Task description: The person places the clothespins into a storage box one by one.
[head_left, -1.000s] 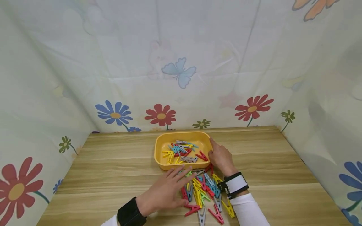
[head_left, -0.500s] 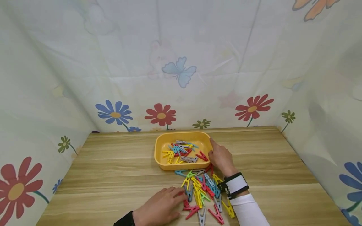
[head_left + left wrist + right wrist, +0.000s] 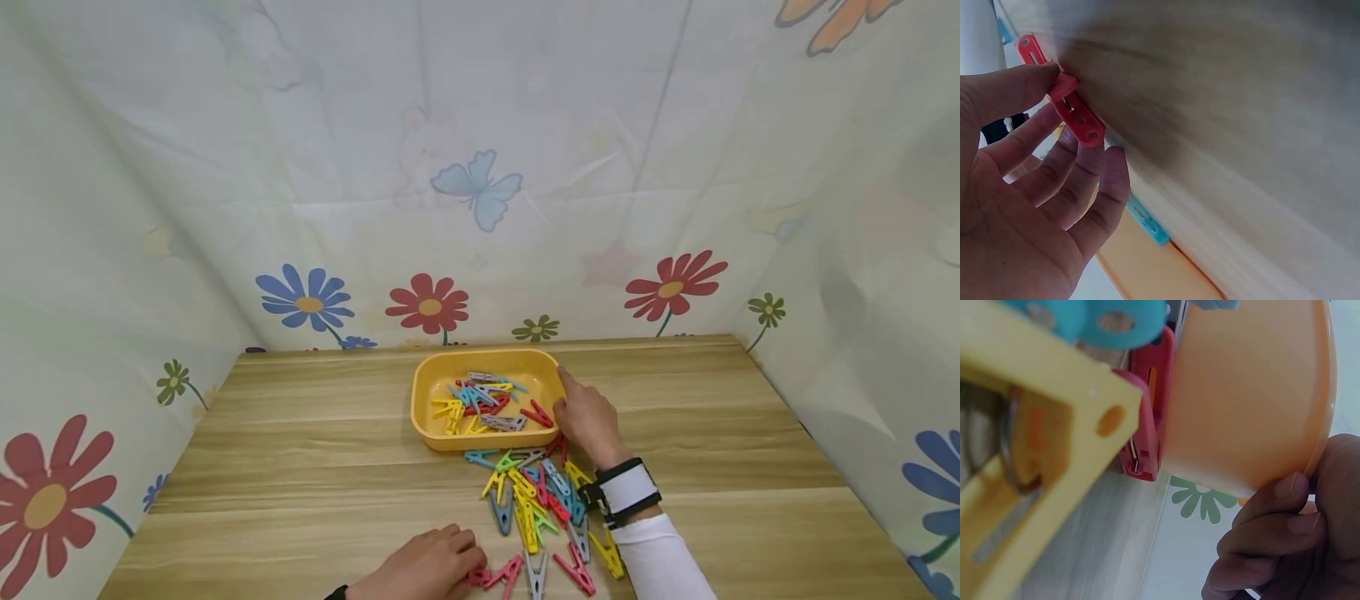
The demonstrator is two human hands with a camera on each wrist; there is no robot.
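At the lower middle of the head view, my left hand (image 3: 427,562) is by the near left of a pile of plastic clothespins (image 3: 527,521). In the left wrist view its thumb and fingers pinch a red clothespin (image 3: 1082,119) close to the table. My right hand (image 3: 592,425) holds the right end of a yellow basin (image 3: 480,445), its fingers curled at the rim in the right wrist view. Red, yellow, blue and grey clothespins lie inside the basin. Near the right wrist camera are a yellow clothespin (image 3: 1079,406) and a red clothespin (image 3: 1150,412).
The wood-grain table (image 3: 315,467) reaches back to a flower-printed curtain (image 3: 540,208), which also closes in both sides. The loose pile spreads from the basin's near wall toward the front edge, partly beside my right wrist strap (image 3: 626,490).
My left hand has moved from beside the basin toward the table's front edge, and now pinches a red clothespin drawn slightly from the pile. The right hand has stayed on the basin.
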